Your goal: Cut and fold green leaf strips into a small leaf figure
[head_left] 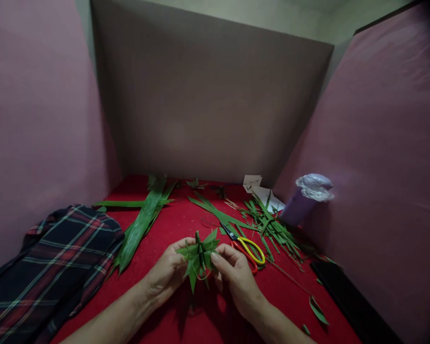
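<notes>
Pink walls [39,119] bound the red desk [181,220] on both sides and a grey panel [208,95] closes its far edge. Sideways room narrows between the plaid cloth [68,258] with long leaves [143,222] on the left and scissors [252,248], cut strips [272,227] and a black slab [351,306] on the right; red surface shows between. Both forearms angle inward from the near edge, raised over the desk. The folded leaf piece [200,255] sits between the hands, near the middle: the left hand's [168,267] grip closes lightly round its left side, while the right hand's [238,279] thumb and fingers pinch its right side, just beside the scissors.
</notes>
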Demonstrator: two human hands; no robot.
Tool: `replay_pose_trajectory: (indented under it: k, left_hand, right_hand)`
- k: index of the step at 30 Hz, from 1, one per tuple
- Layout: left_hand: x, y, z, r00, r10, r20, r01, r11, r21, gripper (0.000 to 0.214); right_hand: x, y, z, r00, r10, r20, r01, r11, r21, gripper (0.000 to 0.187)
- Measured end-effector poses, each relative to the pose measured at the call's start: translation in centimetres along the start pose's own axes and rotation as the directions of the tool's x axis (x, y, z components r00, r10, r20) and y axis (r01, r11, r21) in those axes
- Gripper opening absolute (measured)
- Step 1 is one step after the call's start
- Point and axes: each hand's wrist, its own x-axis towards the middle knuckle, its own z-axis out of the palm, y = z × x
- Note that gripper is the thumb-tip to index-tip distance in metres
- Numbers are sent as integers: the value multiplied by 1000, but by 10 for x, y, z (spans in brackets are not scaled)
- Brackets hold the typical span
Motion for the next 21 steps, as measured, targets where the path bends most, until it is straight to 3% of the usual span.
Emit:
replay_pose_trajectory:
  k: [4, 5, 7, 9, 12, 15, 17, 21]
  left_hand:
    - [0, 8, -5, 977, 151, -153, -139, 986, 89, 19]
    - [-1, 10, -6, 958, 207, -197, -189, 976, 104, 16]
    - [-5, 14, -5, 864, 396, -311, -328, 911, 250, 12]
    - [-11, 15, -1, 798, 517, -309, -402, 840, 366, 12]
    - [-18, 12, 13, 828, 494, -265, -329, 810, 485, 13]
    - [-21, 6, 26, 884, 394, -253, -239, 845, 479, 17]
    - [-22, 4, 31, 887, 378, -267, -227, 858, 461, 21]
    - [-22, 3, 33, 869, 416, -268, -267, 850, 454, 26]
  right_hand:
    - [-3, -2, -2, 969, -234, -76, 211, 951, -227, 20]
    - [-4, -3, -3, 942, -324, -85, 280, 902, -327, 17]
    - [-7, -4, -5, 865, -497, -72, 388, 752, -533, 13]
    - [-10, -6, -7, 771, -637, 1, 471, 570, -674, 8]
    - [-12, -8, -9, 660, -736, 153, 552, 337, -762, 11]
    - [-12, -11, -8, 621, -751, 223, 543, 207, -814, 14]
    - [-13, -12, -6, 583, -771, 257, 528, 119, -841, 15]
    - [-16, -13, -5, 464, -797, 388, 503, -124, -855, 17]
